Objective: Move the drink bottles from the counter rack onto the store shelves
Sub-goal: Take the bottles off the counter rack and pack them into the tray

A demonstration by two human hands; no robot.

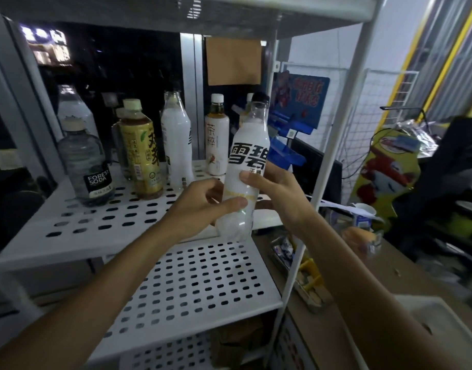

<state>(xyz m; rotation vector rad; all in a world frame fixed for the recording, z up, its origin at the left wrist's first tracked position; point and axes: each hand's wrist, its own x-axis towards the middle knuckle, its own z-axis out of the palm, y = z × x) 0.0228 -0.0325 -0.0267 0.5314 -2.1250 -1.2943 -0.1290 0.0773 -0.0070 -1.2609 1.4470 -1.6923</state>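
clear plastic bottle with black label: "FOREST SODA"
white-sleeved plastic bottle with dark cap: "雪碧", black print
white tea bottle with white cap: "茶", rest unreadable

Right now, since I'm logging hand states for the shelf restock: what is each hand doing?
Left hand: grips the lower part of the white bottle.
Right hand: grips the same bottle, higher up on its body.

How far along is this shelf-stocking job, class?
Done: several bottles stand on the shelf, among them the Forest Soda bottle and yellow tea bottle. In hand: the left hand and right hand both grip a white bottle, tilted at the shelf's front, not yet set down. Left: placing it; the counter rack is out of view.
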